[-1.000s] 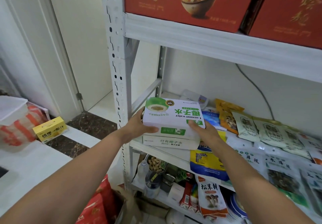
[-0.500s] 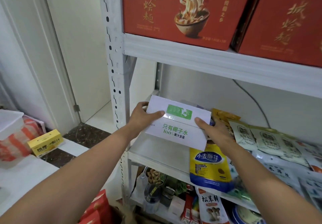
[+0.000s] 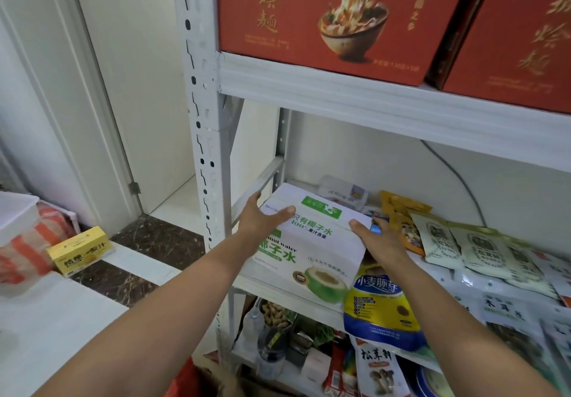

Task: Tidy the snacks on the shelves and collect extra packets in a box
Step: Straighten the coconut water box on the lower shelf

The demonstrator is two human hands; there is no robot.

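A white and green coconut water box (image 3: 309, 254) sits at the left end of the middle shelf (image 3: 293, 301), its coconut picture facing me. My left hand (image 3: 262, 220) grips its upper left corner, thumb across the top. My right hand (image 3: 381, 242) holds the upper right corner, thumb on top and fingers down the side. Several snack packets (image 3: 482, 251) lie on the shelf to the right of the box. A blue and yellow packet (image 3: 380, 313) hangs over the shelf's front edge just below my right hand.
Two red noodle boxes (image 3: 324, 16) fill the upper shelf. The white shelf post (image 3: 200, 137) stands just left of my left hand. A yellow box (image 3: 80, 250) lies on the floor at left. The lower shelf holds peanuts (image 3: 275, 313), a bottle and a mushroom packet (image 3: 378, 369).
Both hands have turned the coconut water box over and lowered it onto the shelf's left end. Its coconut picture now faces me instead of the plain flap side.
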